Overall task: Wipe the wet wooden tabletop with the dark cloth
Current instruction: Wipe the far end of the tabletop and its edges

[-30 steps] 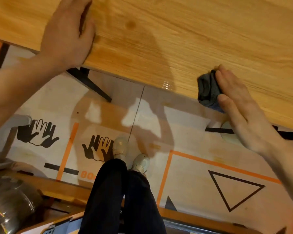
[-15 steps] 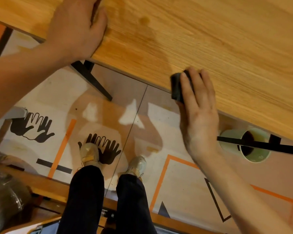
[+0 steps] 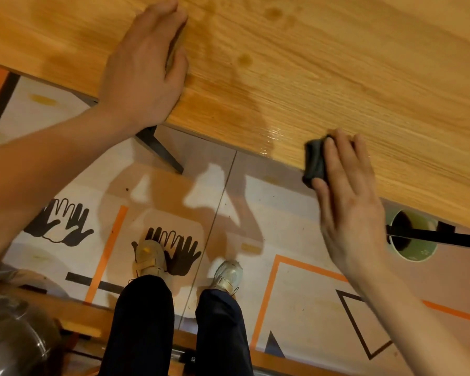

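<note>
Dark cloth (image 3: pixel 314 163), bunched into a small wad, sitting right on the near edge of the wooden tabletop (image 3: pixel 337 66) and hanging slightly over it. Glossy wet patch (image 3: pixel 273 135) just beside it along that edge. Right hand (image 3: pixel 347 196) pressing on the cloth, fingers straight and close together, thumb maybe tucked around it. Left hand (image 3: pixel 144 74) flat on the tabletop further along the near edge, fingers together.

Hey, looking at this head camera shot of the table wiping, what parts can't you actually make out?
- Dark cloth: mostly under the right hand; its full shape is hidden.
- Tabletop: cut off by the top, left and right frame edges.
- Left hand: its palm lies on the wood, so what is underneath is hidden.
- Green cup on the floor: partly behind the table edge and a black bar.
</note>
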